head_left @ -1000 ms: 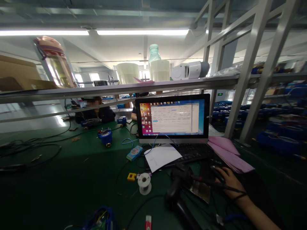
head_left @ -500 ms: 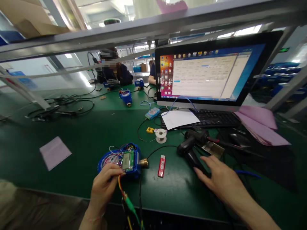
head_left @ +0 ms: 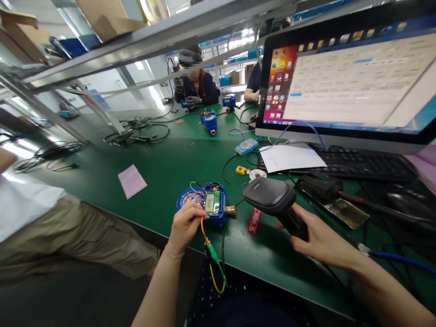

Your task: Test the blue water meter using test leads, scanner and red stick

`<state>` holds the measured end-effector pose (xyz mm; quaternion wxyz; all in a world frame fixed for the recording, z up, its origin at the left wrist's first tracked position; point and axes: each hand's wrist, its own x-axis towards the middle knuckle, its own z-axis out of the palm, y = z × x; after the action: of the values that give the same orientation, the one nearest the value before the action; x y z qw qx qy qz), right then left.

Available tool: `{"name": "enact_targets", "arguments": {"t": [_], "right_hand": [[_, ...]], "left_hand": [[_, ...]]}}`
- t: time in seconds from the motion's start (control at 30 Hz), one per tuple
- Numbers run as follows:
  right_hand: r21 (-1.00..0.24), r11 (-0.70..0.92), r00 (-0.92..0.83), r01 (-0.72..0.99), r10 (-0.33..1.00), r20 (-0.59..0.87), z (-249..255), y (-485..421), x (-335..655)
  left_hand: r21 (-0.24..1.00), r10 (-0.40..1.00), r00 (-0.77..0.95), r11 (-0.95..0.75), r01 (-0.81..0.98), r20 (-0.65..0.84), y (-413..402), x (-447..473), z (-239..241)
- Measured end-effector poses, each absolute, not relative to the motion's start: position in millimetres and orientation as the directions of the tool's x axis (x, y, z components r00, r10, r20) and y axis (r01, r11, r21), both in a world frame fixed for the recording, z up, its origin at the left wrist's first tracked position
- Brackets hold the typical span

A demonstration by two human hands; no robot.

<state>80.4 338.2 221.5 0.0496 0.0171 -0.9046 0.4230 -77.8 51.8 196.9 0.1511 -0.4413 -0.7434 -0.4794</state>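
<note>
An opened blue water meter (head_left: 220, 221) lies on the green bench, its LCD circuit board (head_left: 212, 203) and thin loose wires exposed. My left hand (head_left: 186, 223) is closed at the board's lower edge, pinching red and yellow wires (head_left: 203, 227); their ends are hidden by my fingers. A green alligator clip (head_left: 214, 255) hangs below on these leads. In my right hand (head_left: 315, 236) is a black barcode scanner (head_left: 270, 194), gripped by its handle and raised above the bench. Under the scanner's head, a red-and-white packet (head_left: 254, 221) lies partly covered.
Behind stand a monitor (head_left: 344, 86), a keyboard (head_left: 361, 163) and a white paper (head_left: 291, 157). A solder spool (head_left: 257, 175) is partly hidden by the scanner. A soldering-iron stand (head_left: 347, 211) lies at right. Co-workers sit across the bench; another person's leg (head_left: 78, 240) is at left.
My right hand has closed on the scanner and lifted it off the bench. The view has shifted right-to-left tilt, moving everything; my left hand stays at the meter.
</note>
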Motion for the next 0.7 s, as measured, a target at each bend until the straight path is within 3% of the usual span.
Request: {"name": "enact_targets", "arguments": {"t": [0.13,0.33,0.7], "right_hand": [[-0.811,0.572,-0.992,-0.119,-0.099,0.076,213.7,331.9,60.2],[-0.762,0.575,-0.953,-0.299,-0.222,0.206,195.9,333.9,49.2],[-0.667,0.627,-0.915,-0.403,-0.27,0.299,191.8,334.8,47.6]], "left_hand": [[0.585,0.518,-0.565,0.145,0.798,0.642,52.3,-76.3,197.9],[0.56,0.519,-0.541,0.137,0.817,0.662,53.1,-78.3,197.4],[0.572,0.515,-0.557,0.149,0.806,0.651,54.0,-77.6,199.2]]}}
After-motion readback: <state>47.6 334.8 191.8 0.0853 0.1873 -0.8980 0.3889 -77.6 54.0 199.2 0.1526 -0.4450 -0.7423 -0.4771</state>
